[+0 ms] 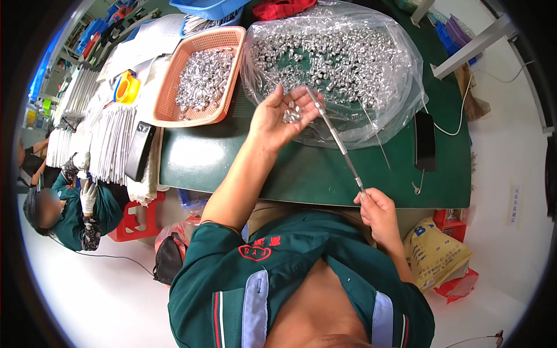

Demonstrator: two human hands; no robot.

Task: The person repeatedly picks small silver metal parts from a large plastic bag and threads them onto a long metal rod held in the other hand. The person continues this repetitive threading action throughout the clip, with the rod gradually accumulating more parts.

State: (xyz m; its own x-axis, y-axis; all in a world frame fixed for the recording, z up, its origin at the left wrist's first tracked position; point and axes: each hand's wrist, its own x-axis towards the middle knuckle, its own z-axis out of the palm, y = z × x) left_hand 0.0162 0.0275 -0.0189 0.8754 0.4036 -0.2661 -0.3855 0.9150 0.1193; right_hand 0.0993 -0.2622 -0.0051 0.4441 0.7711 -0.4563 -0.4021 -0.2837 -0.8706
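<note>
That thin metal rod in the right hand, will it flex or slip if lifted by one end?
Likely springy: the rod is long and very thin, pinched only at its end by the right hand. Its bare shiny metal probably slips easily. Light, so it may wobble.

L hand (278, 116) raised far out, palm up & cupped, fingers loosely curled, thumb at left side. L forearm bare, runs from near chest diagonally up to wrist, elbow bent. R hand (376, 207) near body, closed in pinch grip, thumb & forefinger tips together. R forearm short in view, tucked close.
</note>
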